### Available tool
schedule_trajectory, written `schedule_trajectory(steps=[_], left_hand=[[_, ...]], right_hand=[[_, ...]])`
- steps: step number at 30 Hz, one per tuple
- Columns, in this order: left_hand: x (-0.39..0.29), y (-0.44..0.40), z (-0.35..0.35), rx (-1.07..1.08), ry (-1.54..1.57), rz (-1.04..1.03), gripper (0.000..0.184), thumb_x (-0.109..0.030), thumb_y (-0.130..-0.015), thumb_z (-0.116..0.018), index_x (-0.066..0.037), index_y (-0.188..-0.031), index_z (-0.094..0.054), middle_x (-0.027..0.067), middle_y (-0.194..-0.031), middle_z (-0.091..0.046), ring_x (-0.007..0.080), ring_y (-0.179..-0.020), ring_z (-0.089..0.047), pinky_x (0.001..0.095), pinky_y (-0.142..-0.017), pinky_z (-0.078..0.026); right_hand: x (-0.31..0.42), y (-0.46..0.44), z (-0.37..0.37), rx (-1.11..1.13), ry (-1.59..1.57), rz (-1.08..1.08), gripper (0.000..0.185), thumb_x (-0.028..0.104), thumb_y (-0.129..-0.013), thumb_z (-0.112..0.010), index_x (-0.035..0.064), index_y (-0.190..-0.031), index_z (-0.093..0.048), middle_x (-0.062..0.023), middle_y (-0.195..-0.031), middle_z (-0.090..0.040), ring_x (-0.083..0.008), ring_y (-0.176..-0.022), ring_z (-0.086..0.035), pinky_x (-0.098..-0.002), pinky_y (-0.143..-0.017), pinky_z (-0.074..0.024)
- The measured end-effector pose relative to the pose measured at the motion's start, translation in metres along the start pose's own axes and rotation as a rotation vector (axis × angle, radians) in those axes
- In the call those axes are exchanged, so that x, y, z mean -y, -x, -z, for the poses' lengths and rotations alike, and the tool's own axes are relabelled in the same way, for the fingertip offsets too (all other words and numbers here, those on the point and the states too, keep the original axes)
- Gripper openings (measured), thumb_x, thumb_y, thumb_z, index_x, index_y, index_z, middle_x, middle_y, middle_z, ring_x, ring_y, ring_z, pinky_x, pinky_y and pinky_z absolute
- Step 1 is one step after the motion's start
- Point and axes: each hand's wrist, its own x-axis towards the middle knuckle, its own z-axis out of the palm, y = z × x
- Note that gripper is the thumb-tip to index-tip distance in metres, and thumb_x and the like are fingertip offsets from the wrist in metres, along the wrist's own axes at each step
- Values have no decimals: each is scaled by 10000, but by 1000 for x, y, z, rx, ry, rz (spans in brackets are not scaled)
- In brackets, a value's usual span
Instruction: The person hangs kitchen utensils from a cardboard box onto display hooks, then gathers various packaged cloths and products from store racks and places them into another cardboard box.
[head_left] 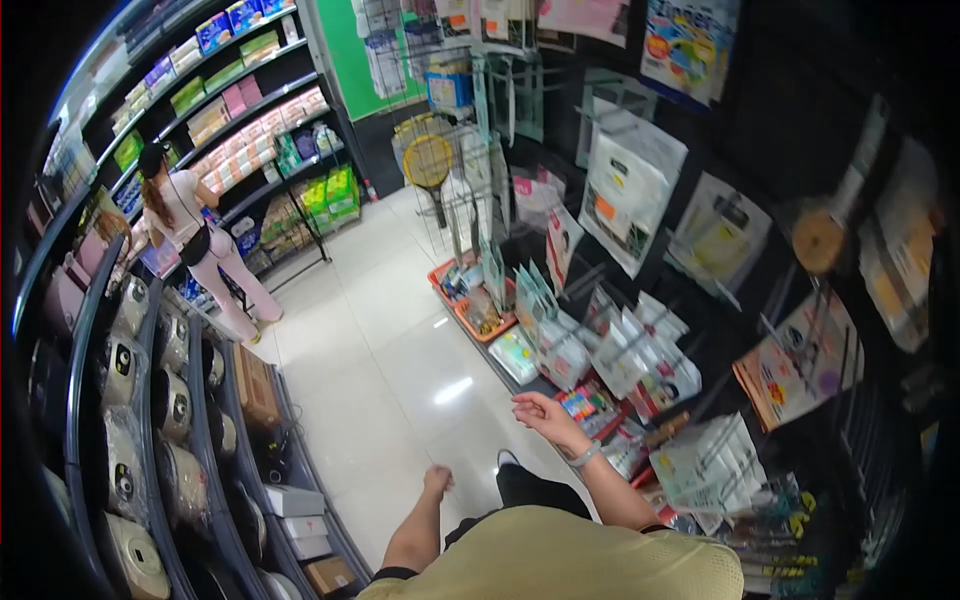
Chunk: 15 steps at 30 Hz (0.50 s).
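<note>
Over the pale tiled floor, my left hand (438,481) hangs low near my body with its fingers curled in, and no object shows in it. My right hand (541,413) is raised farther right, holding nothing, its fingers loosely bent and a little apart. A band (585,454) circles the right wrist. Beyond that hand, packets of colourful items (587,407) lie on a low shelf, and it does not appear to touch them.
Rice cookers (177,405) in plastic fill shelves at left. Hanging packages (632,185) line the right side. Orange baskets (482,318) stand at the aisle's right edge. Another person (190,220) stands by stocked shelves at far left. Tiled floor (370,320) runs between.
</note>
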Motion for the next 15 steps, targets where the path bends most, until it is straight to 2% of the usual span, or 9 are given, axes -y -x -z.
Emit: schedule_trajectory(steps=[1,4,6,8,10,13,15], left_hand=[[0,0,8,-31,-31,69,120,-96,-793,-530,-10,-868,-568,124,-723,-615,214,-567,-619,321,-440,-485],[8,-8,35,-145,-90,255,114,-65,-785,-525,6,-857,-579,156,-745,-621,246,-597,-635,341,-448,-500],[-1,-14,52,-185,-120,296,122,-42,-785,-504,15,-866,-576,160,-734,-619,258,-584,-635,350,-446,-501],[-2,-23,65,-262,25,283,125,-26,-788,-483,27,-863,-568,170,-718,-615,273,-556,-631,362,-431,-492],[-6,-35,72,-323,4,300,129,-18,-789,-474,31,-866,-565,175,-709,-613,279,-543,-628,364,-423,-486],[-22,-62,84,-367,16,327,135,-7,-789,-460,33,-866,-563,179,-707,-613,281,-544,-631,365,-412,-479],[-33,-85,94,-358,37,355,144,0,-788,-451,34,-863,-569,178,-714,-617,279,-554,-635,363,-407,-480]], right_hand=[[24,-25,0,18,19,65,345,108,-850,-606,17,-1167,-506,-56,-1055,-577,-114,-983,-565,-249,-841,-463],[98,-101,-3,0,66,348,407,100,-847,-607,9,-1217,-462,-72,-1139,-551,-145,-1057,-540,-266,-884,-451],[150,-147,-13,-122,125,503,479,98,-844,-610,7,-1271,-411,-92,-1173,-527,-175,-1115,-505,-283,-888,-454],[181,-199,-20,-197,21,626,533,99,-843,-609,17,-1313,-370,-126,-1268,-453,-203,-1196,-430,-310,-919,-434],[207,-244,-19,-251,-9,644,639,90,-845,-602,38,-1385,-265,-143,-1416,-290,-207,-1303,-297,-319,-998,-345],[239,-301,-10,-418,42,720,693,146,-846,-610,43,-1405,-213,-169,-1434,-249,-250,-1325,-254,-394,-1041,-285],[253,-338,0,-492,74,724,709,176,-852,-608,51,-1412,-191,-174,-1448,-217,-262,-1336,-231,-387,-1061,-247]])
